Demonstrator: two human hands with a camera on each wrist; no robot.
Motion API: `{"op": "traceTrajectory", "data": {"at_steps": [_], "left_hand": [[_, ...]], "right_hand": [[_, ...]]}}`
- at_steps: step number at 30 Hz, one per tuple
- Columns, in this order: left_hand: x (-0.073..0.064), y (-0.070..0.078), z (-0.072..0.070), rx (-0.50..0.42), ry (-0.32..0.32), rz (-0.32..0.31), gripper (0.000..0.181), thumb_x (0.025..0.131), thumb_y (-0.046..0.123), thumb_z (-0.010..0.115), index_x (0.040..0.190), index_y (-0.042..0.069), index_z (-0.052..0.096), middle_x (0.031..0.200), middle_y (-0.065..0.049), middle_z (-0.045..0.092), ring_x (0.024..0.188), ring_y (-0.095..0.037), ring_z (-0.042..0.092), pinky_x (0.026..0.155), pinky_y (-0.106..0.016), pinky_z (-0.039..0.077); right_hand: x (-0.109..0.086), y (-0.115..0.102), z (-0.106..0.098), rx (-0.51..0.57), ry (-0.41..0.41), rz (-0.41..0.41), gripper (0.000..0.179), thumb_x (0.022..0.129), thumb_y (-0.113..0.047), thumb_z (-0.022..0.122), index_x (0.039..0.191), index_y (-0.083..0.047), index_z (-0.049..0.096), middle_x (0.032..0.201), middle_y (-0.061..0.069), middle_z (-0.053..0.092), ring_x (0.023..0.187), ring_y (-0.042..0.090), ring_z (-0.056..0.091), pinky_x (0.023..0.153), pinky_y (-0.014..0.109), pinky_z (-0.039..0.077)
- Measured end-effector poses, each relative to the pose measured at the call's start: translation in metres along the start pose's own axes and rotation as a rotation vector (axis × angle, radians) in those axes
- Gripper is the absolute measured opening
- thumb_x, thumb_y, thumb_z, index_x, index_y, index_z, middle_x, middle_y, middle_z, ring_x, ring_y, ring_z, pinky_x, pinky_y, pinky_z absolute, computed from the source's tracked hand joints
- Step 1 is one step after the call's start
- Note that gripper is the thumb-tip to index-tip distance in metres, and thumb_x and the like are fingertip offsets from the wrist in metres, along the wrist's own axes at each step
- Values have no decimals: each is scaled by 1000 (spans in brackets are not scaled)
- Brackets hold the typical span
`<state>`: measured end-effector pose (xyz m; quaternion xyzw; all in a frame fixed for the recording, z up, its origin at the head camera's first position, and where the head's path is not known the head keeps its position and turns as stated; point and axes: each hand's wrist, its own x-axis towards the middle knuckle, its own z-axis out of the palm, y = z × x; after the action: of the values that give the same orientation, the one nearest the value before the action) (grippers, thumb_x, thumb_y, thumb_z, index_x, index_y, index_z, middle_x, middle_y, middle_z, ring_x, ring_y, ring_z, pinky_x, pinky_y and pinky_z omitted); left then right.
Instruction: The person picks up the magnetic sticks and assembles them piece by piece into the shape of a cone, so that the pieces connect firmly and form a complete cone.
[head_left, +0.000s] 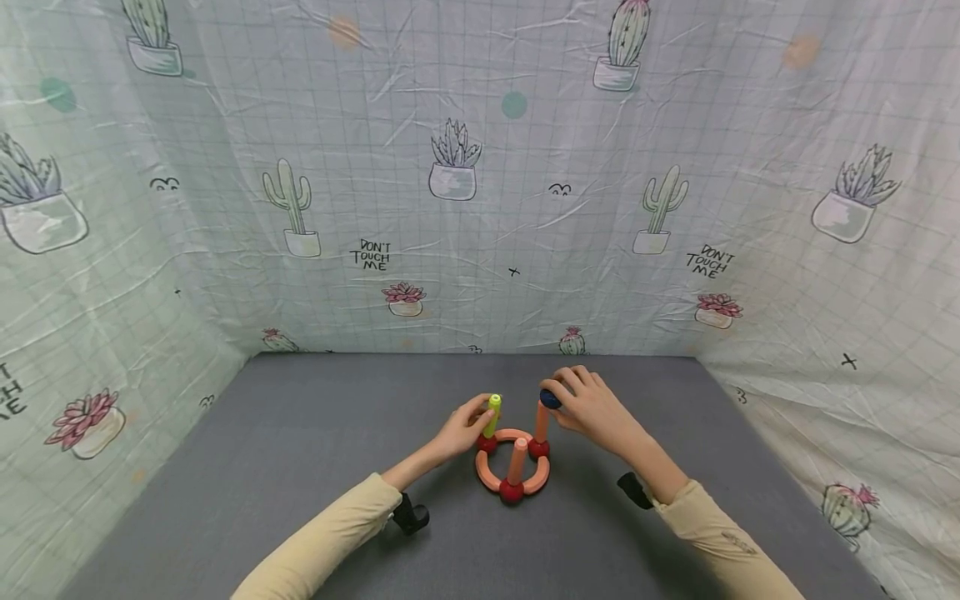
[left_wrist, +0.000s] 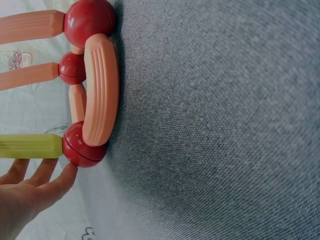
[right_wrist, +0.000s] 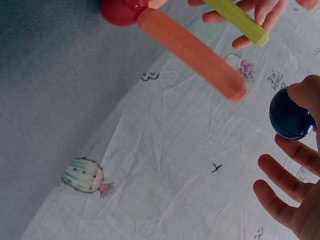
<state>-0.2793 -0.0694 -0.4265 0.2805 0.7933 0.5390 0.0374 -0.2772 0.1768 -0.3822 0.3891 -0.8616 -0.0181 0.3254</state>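
Note:
A ring of curved orange pieces (head_left: 486,473) joined by red balls (head_left: 512,492) lies on the dark table. Two orange rods (head_left: 518,462) and one yellow-green rod (head_left: 492,421) rise from these balls. My left hand (head_left: 462,431) holds the yellow-green rod, fingers against its side; in the left wrist view one fingertip touches the red ball (left_wrist: 82,146) beneath. Between thumb and finger my right hand (head_left: 596,410) pinches a dark blue ball (right_wrist: 289,116), its other fingers spread. That ball is close to the top of the far-right orange rod (right_wrist: 197,57), with a gap showing in the right wrist view.
The dark grey table (head_left: 315,433) extends around the ring. A pale cloth (head_left: 480,233) printed with cacti hangs behind and along both sides. Black straps with devices (head_left: 410,514) sit at the wrists, below beige sleeves (head_left: 330,533).

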Motion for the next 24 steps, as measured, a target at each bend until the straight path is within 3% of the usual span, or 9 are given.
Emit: {"op": "traceTrajectory", "data": {"at_steps": [3,10,16,24], "left_hand": [[1,0,0,9,-4,2,36,96,10,37,131,0,38,116,-33,51,106,-42,53,81,-51,45],[13,-31,4,51,-1,22,37,96,21,37,131,9,40,117,-28,53,105,-35,56,79,-41,48],[15,-27,3,95,-7,27,34,96,22,37,127,10,45,113,-25,57,102,-33,59,77,-36,48],[15,-26,3,86,-38,34,33,96,20,39,125,7,46,111,-27,57,99,-39,58,74,-41,49]], "right_hand": [[4,-3,2,11,9,-10,43,73,-23,72,111,-18,53,104,3,50,90,20,46,70,34,41],[14,-12,6,12,15,-15,44,75,-24,71,115,-20,53,105,3,50,89,20,46,70,33,40],[23,-18,9,-1,13,-20,45,75,-27,71,115,-20,52,105,2,51,89,19,46,70,32,41],[32,-24,15,4,35,-49,41,74,-26,71,109,-15,54,105,0,54,90,18,47,71,32,41]]}}
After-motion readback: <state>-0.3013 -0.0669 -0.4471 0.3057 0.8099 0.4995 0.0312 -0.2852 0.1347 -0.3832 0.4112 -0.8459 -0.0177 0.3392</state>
